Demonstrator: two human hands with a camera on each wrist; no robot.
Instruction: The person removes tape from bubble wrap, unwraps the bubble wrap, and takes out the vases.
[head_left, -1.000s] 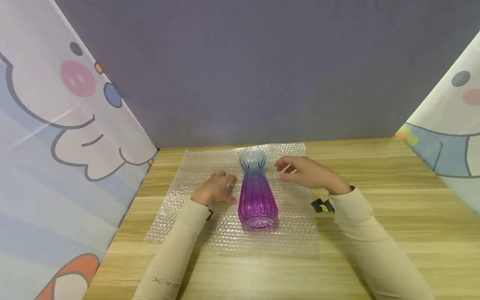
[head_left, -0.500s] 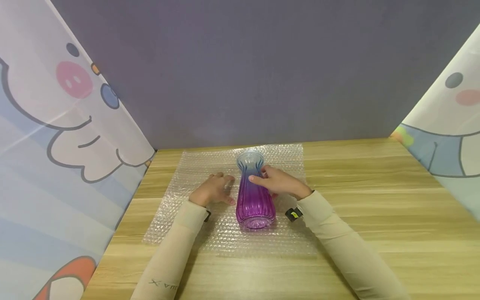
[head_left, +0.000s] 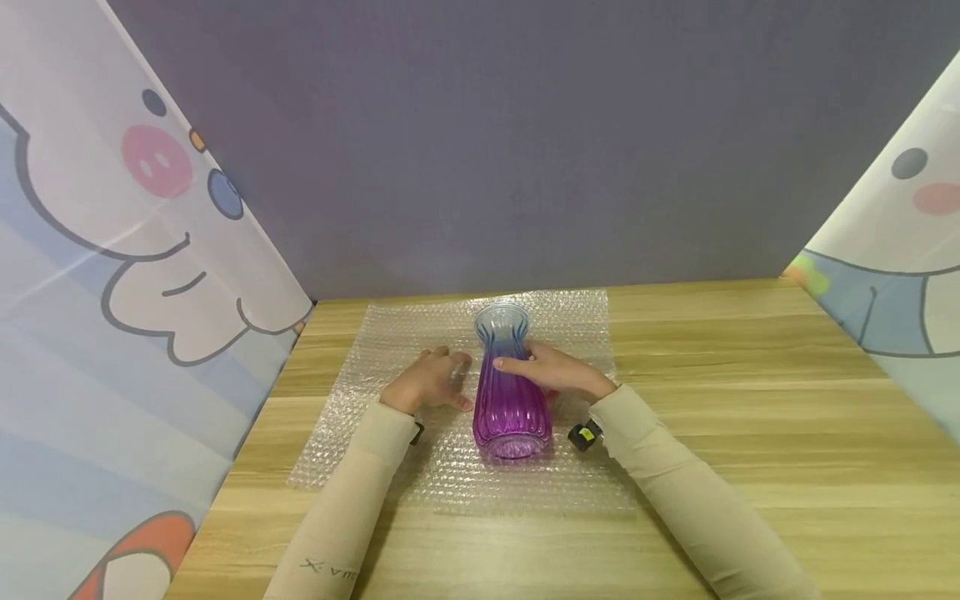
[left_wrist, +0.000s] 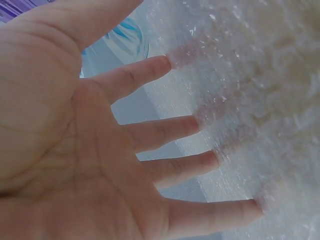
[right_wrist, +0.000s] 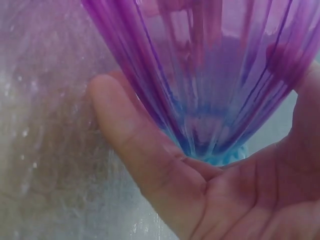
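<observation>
- A ribbed glass vase [head_left: 512, 408] lies on its side on a sheet of clear bubble wrap [head_left: 420, 321], which is spread over a wood-grained bench [head_left: 772, 375]; the mouth points away from the person and the base faces them
- Its glass is pale blue at the flared mouth, turning violet and then bright magenta toward the base
- The right hand [head_left: 558, 369] holds the vase from its right side, a little below the mouth: the grip is curled round the narrower part, with the thumb laid across the top of the glass
- The left hand [head_left: 433, 379] is just to the left of the vase, its grip loose and spread; the fingertips [left_wrist: 162, 65] rest on the bubble wrap, and the thumb is near the glass
- Both arms wear cream sleeves, and a small black device [head_left: 584, 434] with a yellow mark sits at the right cuff
- A dark grey wall [head_left: 480, 142] rises behind the bench, with a cartoon-printed panel on the left [head_left: 67, 350] and another on the right
</observation>
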